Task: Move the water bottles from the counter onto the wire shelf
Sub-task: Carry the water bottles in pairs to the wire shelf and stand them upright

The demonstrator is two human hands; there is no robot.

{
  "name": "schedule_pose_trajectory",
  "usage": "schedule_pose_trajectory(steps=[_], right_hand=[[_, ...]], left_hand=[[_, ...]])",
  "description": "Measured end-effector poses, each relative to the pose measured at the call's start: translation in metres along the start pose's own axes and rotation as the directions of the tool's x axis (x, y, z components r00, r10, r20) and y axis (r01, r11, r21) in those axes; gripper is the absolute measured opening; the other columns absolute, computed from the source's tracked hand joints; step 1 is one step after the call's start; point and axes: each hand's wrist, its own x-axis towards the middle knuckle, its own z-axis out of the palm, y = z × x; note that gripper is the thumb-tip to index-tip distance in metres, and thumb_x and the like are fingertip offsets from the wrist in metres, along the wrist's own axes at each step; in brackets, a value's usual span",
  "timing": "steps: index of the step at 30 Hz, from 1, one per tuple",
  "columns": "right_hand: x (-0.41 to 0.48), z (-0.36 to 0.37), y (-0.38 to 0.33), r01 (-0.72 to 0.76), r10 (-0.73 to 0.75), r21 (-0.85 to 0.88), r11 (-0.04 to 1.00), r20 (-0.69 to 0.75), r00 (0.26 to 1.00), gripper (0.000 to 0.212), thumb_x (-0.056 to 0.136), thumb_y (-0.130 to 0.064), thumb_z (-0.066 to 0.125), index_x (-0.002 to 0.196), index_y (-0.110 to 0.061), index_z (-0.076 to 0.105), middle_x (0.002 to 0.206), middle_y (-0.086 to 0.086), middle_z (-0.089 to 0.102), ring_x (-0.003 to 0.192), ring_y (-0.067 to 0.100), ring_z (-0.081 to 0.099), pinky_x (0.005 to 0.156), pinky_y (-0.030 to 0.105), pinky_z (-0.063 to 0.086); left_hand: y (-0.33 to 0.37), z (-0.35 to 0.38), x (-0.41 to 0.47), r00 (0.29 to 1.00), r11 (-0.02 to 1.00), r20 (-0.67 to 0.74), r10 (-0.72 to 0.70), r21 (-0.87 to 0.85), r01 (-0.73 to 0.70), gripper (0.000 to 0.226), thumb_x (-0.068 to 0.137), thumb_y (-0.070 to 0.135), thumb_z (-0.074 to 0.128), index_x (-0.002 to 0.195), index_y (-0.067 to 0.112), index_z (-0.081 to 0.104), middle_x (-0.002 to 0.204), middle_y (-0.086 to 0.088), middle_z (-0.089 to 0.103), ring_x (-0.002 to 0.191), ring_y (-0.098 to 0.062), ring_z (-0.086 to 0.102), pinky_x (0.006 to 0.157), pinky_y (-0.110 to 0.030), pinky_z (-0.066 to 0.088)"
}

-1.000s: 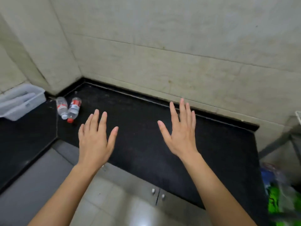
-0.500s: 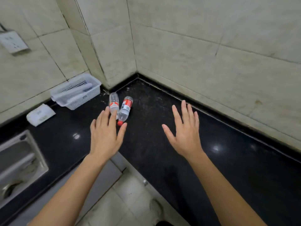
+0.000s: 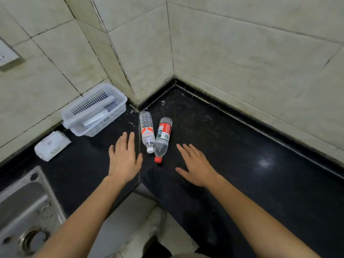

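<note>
Because bottles (image 3: 162,139) lie flat, spread empty left hand (image 3: 124,159), right hand (image 3: 197,166) could knock one rolling off counter's (image 3: 242,149) near edge.

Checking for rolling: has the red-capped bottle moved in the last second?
No. The red-capped bottle still lies beside the white-capped bottle, just right of the counter seam.

Sink (image 3: 24,211), lower left: cut off by left and bottom edges. Wall plate (image 3: 7,56), upper left: mostly out of frame. Label print on white-capped bottle (image 3: 147,131) and red-capped bottle (image 3: 162,138) too small to read; same for white packet (image 3: 52,146).
</note>
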Motion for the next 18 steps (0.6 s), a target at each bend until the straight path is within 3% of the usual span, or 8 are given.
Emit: schedule_pose_trajectory(steps=[3, 5, 8, 10, 15, 18], right_hand=[[0.034, 0.019, -0.009, -0.113, 0.099, 0.249, 0.962, 0.067, 0.993, 0.089, 0.099, -0.054, 0.054, 0.164, -0.025, 0.002, 0.167, 0.008, 0.024, 0.152, 0.027, 0.027, 0.121, 0.043, 0.031], [0.056, 0.03, -0.018, -0.264, 0.231, 0.419, 0.869, 0.128, 0.965, 0.088, 0.097, -0.053, 0.06, 0.164, -0.024, 0.01, 0.159, 0.008, 0.04, 0.143, 0.024, 0.044, 0.114, 0.037, 0.039], [0.09, 0.045, -0.036, -0.511, 0.417, 0.636, 0.578, 0.308, 0.855, 0.091, 0.093, -0.053, 0.067, 0.163, -0.021, 0.017, 0.133, 0.001, 0.063, 0.119, 0.018, 0.061, 0.098, 0.028, 0.049], [0.11, 0.054, -0.048, -0.605, 0.457, 0.715, 0.351, 0.433, 0.777, 0.098, 0.091, -0.051, 0.07, 0.163, -0.02, 0.012, 0.125, 0.0, 0.066, 0.111, 0.017, 0.065, 0.089, 0.029, 0.054], [0.132, 0.08, -0.074, -0.541, 0.459, 0.82, -0.186, 0.559, 0.691, 0.105, 0.095, -0.024, 0.073, 0.16, -0.036, -0.009, 0.126, 0.01, 0.067, 0.106, 0.022, 0.07, 0.084, 0.035, 0.06], [0.129, 0.088, -0.074, -0.44, 0.517, 0.826, -0.352, 0.563, 0.645, 0.092, 0.098, -0.011, 0.067, 0.159, -0.038, 0.005, 0.124, 0.013, 0.064, 0.102, 0.023, 0.066, 0.079, 0.033, 0.059]], left_hand=[[-0.025, 0.03, 0.026, 0.989, 0.996, 0.137, 0.063, 0.06, -0.072, 0.083, 0.095, 0.039, 0.062, 0.16, 0.008, 0.02, 0.164, -0.021, 0.024, 0.15, -0.036, 0.028, 0.118, -0.059, 0.027], [-0.038, 0.045, 0.048, 0.967, 0.99, 0.229, 0.116, 0.049, -0.13, 0.079, 0.095, 0.041, 0.06, 0.159, 0.01, 0.025, 0.16, -0.018, 0.032, 0.147, -0.034, 0.033, 0.117, -0.055, 0.03], [-0.052, 0.062, 0.083, 0.914, 0.953, 0.282, 0.292, -0.005, -0.303, 0.068, 0.092, 0.036, 0.065, 0.151, 0.011, 0.04, 0.147, -0.015, 0.047, 0.134, -0.034, 0.047, 0.107, -0.05, 0.041], [-0.057, 0.07, 0.103, 0.848, 0.892, 0.291, 0.443, -0.045, -0.451, 0.065, 0.086, 0.027, 0.072, 0.145, 0.011, 0.049, 0.142, -0.017, 0.051, 0.13, -0.037, 0.05, 0.101, -0.05, 0.043], [-0.066, 0.09, 0.138, 0.746, 0.795, 0.291, 0.599, -0.101, -0.599, 0.07, 0.076, 0.02, 0.077, 0.14, 0.005, 0.055, 0.157, -0.03, 0.034, 0.147, -0.047, 0.032, 0.113, -0.06, 0.034], [-0.071, 0.101, 0.152, 0.697, 0.73, 0.273, 0.664, -0.033, -0.682, 0.068, 0.072, 0.02, 0.079, 0.134, 0.003, 0.06, 0.155, -0.032, 0.037, 0.147, -0.047, 0.034, 0.112, -0.068, 0.032]])
